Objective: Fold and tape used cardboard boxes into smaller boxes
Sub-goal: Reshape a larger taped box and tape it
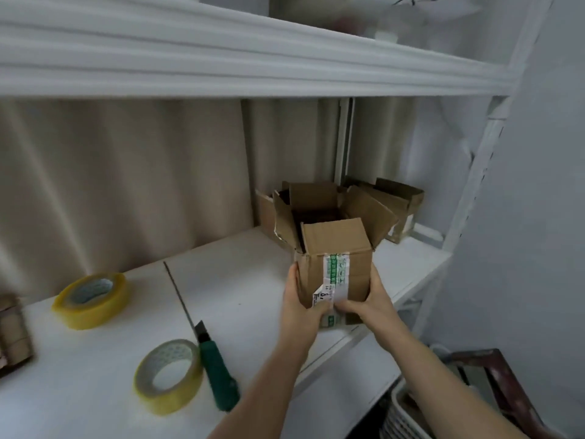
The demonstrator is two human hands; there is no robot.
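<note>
A small brown cardboard box (335, 248) stands upright on the white shelf (221, 280), its top flaps spread open and a strip of white-and-green tape down its front. My left hand (300, 299) grips the box's lower left side. My right hand (367, 299) grips the lower right side, thumb on the front by the torn label. Two rolls of yellowish tape lie to the left: one (91, 299) farther back, one (169, 375) near the front edge. A green-handled knife (212, 365) lies between them, blade pointing away.
More brown boxes (395, 204) stand behind the held box against the back wall. Another cardboard piece (12, 334) sits at the far left edge. A thick white shelf (253, 58) hangs overhead. A white basket (402, 416) and a dark frame (500, 384) sit below right.
</note>
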